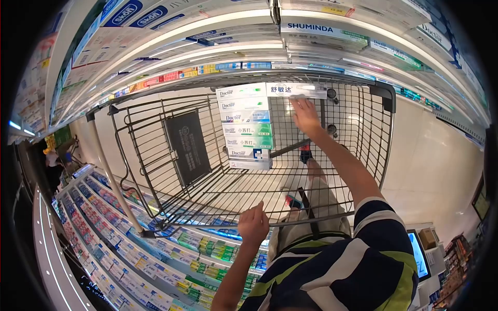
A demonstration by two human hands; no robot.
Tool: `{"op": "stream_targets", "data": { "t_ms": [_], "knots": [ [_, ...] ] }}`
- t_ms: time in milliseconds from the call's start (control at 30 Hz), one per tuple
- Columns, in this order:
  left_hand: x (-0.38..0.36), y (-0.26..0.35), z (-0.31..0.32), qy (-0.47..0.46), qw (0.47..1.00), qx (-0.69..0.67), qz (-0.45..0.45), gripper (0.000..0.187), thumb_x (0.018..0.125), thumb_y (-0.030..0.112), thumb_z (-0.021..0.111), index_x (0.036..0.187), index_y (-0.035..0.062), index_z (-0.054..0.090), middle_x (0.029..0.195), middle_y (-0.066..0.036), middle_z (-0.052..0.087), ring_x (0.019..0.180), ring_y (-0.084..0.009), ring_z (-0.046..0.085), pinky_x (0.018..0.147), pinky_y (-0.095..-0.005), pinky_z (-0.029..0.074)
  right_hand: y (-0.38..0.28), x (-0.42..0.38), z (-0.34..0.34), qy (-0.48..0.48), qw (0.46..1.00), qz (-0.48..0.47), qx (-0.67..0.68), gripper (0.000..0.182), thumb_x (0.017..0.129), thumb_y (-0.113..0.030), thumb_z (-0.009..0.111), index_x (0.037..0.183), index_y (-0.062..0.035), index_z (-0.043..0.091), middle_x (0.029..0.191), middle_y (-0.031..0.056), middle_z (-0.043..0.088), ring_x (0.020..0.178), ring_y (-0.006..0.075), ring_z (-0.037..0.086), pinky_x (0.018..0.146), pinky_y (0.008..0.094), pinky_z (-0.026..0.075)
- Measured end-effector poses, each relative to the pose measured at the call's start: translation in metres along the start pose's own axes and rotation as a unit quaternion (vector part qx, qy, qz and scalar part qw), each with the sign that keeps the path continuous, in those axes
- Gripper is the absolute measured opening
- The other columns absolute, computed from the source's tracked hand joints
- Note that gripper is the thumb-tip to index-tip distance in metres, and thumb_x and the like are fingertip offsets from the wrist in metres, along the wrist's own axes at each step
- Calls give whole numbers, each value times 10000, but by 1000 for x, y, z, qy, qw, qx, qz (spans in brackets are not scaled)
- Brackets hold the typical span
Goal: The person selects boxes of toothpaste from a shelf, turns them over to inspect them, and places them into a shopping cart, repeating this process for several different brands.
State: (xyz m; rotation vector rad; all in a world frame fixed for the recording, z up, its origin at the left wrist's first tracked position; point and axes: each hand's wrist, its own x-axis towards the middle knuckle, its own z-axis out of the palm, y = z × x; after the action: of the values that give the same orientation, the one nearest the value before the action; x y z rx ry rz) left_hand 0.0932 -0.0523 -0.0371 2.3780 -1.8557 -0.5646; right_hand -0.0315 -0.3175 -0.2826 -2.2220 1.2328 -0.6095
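My right hand reaches over the shopping cart, its fingers apart. The fingertips touch or nearly touch the lower edge of a white box with blue lettering, which lies flat beside the top of a column of boxes. That column holds several toothpaste-type cartons, white, blue and green, among them a green and white carton. They line up against one another inside the wire cart. Over the cart's near rim is my left hand, fingers curled together, with nothing visible in them.
Stocked shelves curve along the far side of the cart. More shelving with packed small cartons stands at the lower left. A dark panel is fixed in the cart's left end. At the right is a lit screen.
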Motion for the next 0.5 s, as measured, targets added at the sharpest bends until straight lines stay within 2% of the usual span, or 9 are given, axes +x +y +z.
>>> {"op": "stream_targets", "data": {
  "t_ms": [67, 100, 167, 300, 400, 500],
  "knots": [
    [-3, -1, 1, 1, 1000, 3, 6, 268, 771, 92, 591, 1032, 56, 638, 757, -67, 610, 693, -239, 589, 664, -364, 466, 3, -7, 6, -145, 981, 124, 28, 354, 773, -55, 565, 1127, -61, 563, 1162, 146, 543, 1118, 307, 498, 955, 472, 381],
    [-2, -2, 0, -1, 1000, 6, 12, 265, 776, 93, 587, 1033, 57, 638, 765, -68, 615, 707, -236, 597, 670, -361, 468, 3, 0, 5, -140, 982, 125, 29, 354, 773, -55, 565, 1127, -61, 563, 1162, 146, 543, 1118, 307, 498, 955, 472, 381],
    [-2, -2, -2, -6, 1000, 9, 17, 262, 780, 96, 584, 1034, 57, 639, 770, -68, 618, 715, -234, 601, 676, -359, 469, 8, 14, 4, -263, 944, 189, -62, 338, 772, -103, 581, 1107, -57, 580, 1111, 147, 583, 1093, 302, 525, 939, 505, 375],
    [-2, -1, -4, -16, 1000, 8, 20, 255, 786, 98, 572, 1028, 52, 637, 763, -68, 617, 706, -239, 599, 675, -359, 469, 28, 26, 13, -289, 927, 219, -96, 330, 774, -161, 588, 1087, -59, 588, 1057, 136, 612, 1065, 296, 544, 930, 530, 367],
    [-4, 0, -4, -10, 1000, 13, 25, 253, 784, 101, 566, 1022, 49, 635, 752, -72, 616, 688, -245, 592, 659, -366, 468, 24, 18, 14, -232, 946, 202, -103, 284, 791, -187, 574, 1045, -63, 599, 1044, 140, 624, 1047, 287, 559, 924, 532, 370],
    [-4, -4, -1, 9, 999, 26, 42, 250, 785, 111, 560, 1016, 48, 632, 743, -76, 615, 675, -249, 588, 641, -373, 468, 5, 18, -11, -293, 935, 187, -74, 280, 805, -190, 574, 1051, -59, 600, 1059, 148, 617, 1056, 286, 560, 916, 485, 401]
  ]
}}
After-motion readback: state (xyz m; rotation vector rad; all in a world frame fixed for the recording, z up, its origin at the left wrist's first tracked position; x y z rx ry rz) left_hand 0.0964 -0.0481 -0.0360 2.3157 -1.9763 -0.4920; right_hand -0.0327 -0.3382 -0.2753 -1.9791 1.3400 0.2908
